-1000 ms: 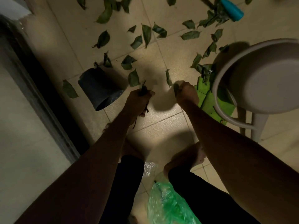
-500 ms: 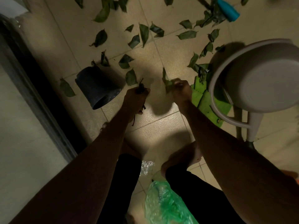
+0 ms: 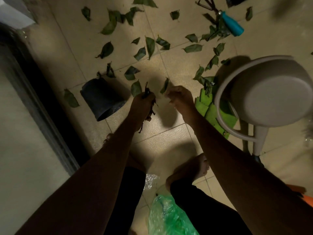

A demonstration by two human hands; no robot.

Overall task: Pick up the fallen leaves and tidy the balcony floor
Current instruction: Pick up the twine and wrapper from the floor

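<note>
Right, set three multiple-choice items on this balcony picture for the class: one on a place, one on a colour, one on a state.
1. Where is the black pot?
A. on the floor, left of the left hand
B. on a shelf
C. inside a bucket

2. What colour is the garden tool's handle?
A. red
B. teal
C. yellow

3. What is the right hand doing?
A. lying flat on the ground
B. pinching a leaf
C. hanging idle

Key: 1 A, the black pot lies on its side beside the left hand, which grips twigs; 2 B, the handle is plainly teal; 3 B, its fingertips hold a green leaf.
</note>
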